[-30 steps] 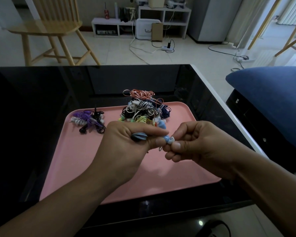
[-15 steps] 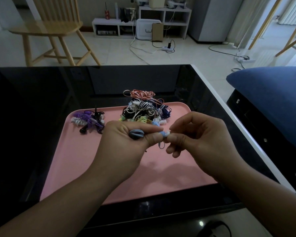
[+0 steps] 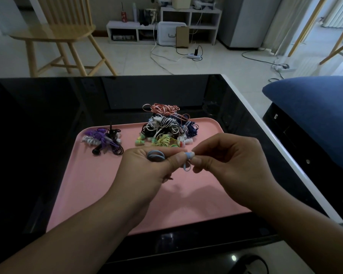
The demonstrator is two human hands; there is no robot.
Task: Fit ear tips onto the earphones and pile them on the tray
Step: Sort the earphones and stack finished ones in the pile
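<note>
Blue earphone (image 3: 188,155) held above the pink tray (image 3: 99,186), tip end pointing right, long axis roughly side to side, its thin cord looping below. Left hand (image 3: 147,171) has a curled grip on the coiled blue cord (image 3: 155,155); right hand (image 3: 230,165) pinches the soft rounded tip. Glossy tangled pile of earphones (image 3: 166,127) sits at the tray's far edge on the black table (image 3: 38,115).

No readable text, labels, brands or numbers anywhere, red can (image 3: 123,16) on the far shelf (image 3: 127,26) too small and blurred to read
</note>
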